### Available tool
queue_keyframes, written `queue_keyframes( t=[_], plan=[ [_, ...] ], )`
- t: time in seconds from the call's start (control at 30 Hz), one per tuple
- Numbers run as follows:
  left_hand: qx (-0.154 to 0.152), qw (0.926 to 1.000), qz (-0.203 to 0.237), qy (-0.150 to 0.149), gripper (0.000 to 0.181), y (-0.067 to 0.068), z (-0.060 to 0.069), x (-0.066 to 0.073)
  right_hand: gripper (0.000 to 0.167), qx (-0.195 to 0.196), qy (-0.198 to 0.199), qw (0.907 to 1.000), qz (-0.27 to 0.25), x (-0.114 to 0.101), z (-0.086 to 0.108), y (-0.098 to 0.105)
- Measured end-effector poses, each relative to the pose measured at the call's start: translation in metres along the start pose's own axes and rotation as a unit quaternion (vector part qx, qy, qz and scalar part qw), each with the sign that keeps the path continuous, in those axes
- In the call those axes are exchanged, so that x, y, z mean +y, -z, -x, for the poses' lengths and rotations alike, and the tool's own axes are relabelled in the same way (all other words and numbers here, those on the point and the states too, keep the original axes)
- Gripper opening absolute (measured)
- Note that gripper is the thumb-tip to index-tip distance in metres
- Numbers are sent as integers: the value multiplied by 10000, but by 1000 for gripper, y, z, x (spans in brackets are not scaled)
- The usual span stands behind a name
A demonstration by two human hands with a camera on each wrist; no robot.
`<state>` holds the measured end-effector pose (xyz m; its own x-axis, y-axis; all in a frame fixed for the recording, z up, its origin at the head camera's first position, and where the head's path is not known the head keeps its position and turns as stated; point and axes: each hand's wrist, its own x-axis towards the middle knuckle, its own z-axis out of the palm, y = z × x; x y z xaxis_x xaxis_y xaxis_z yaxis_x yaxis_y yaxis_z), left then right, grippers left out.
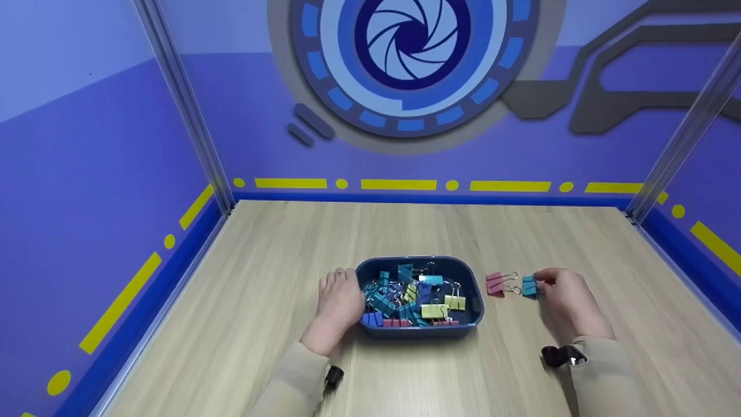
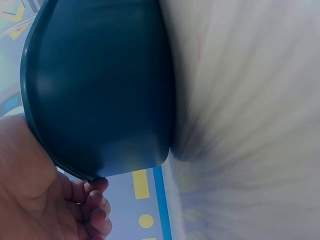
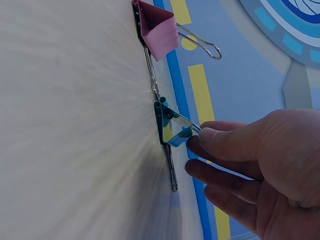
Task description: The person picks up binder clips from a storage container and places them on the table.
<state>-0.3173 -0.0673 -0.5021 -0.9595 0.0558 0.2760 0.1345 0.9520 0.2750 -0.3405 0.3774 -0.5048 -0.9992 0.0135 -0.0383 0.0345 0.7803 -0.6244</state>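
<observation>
A dark blue plastic bin point(image 1: 417, 332) stands on the table, holding several binder clips in teal, yellow, blue and red. My left hand point(image 1: 341, 298) grips the bin's left rim; in the left wrist view the fingers point(image 2: 97, 202) curl by the rim, with the thumb's tip hidden. Right of the bin, my right hand point(image 1: 570, 295) pinches a wire handle of a teal binder clip point(image 3: 165, 122) between thumb and index finger. That clip sits on the table, its other handle lying flat. Just left of it stands a pink binder clip point(image 1: 495, 284), its handles pointing toward the teal one.
The wooden table point(image 1: 289, 231) is bounded by blue-purple panels point(image 1: 243, 127) at the back and sides. Metal posts point(image 1: 185, 98) stand at the back corners. A black wrist device point(image 1: 561, 355) sits at my right cuff.
</observation>
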Motion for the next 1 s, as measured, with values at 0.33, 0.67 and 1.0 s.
queue_keyframes(
  t=[0.33,0.67,1.0],
  plan=[
    [45,10000,-19,-55,24,0,0,0,39,292,276,9991,134,-11,0,6],
    [-230,9996,-32,167,28,0,-3,1,29,1052,1153,9873,285,-25,-1,4],
    [-188,9997,-19,133,26,0,-3,0,25,1145,1676,9787,-295,-62,6,-3]
  ],
)
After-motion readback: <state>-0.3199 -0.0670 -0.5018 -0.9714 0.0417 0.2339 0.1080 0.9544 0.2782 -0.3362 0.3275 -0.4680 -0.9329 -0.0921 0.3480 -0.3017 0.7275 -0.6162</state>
